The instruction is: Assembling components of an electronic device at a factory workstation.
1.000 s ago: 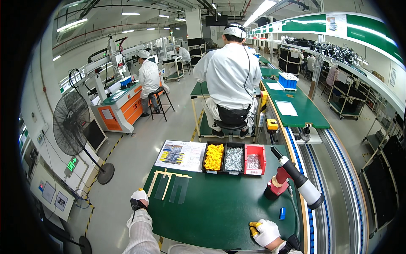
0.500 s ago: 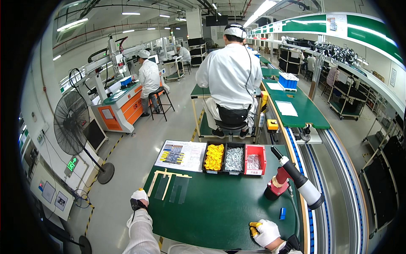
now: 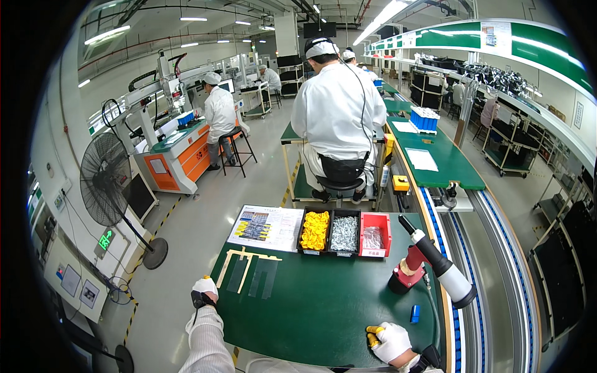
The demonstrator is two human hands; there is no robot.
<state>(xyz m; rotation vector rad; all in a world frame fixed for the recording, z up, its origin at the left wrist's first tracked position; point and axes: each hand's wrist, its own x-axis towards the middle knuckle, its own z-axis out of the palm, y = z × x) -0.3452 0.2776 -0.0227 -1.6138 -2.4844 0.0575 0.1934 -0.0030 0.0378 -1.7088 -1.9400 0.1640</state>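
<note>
My left hand [image 3: 205, 289], in a white glove with a bit of yellow at the fingertips, rests at the left edge of the green tabletop [image 3: 298, 304]; its fingers are mostly hidden. Near the front right, my right hand [image 3: 394, 343] lies on the table in a similar glove. Its yellow-tipped fingers are bent, thumb and forefinger slightly apart, and I see nothing between them. A small blue cylinder [image 3: 415, 314] stands just beyond that hand. Farther back is a red-based tool [image 3: 405, 278] with a tilted black and white cylindrical body.
Bins of yellow parts [image 3: 315, 231], metal screws [image 3: 344, 234] and small clear bags [image 3: 373, 237] line the far edge, beside a printed sheet [image 3: 273, 227]. Tape strips [image 3: 245, 273] mark the left side. A conveyor [image 3: 472, 280] runs along the right. A co-worker [image 3: 339, 112] sits ahead.
My hands stay where they were. The co-worker ahead has leaned left with the head lowered, and another capped person now shows beyond.
</note>
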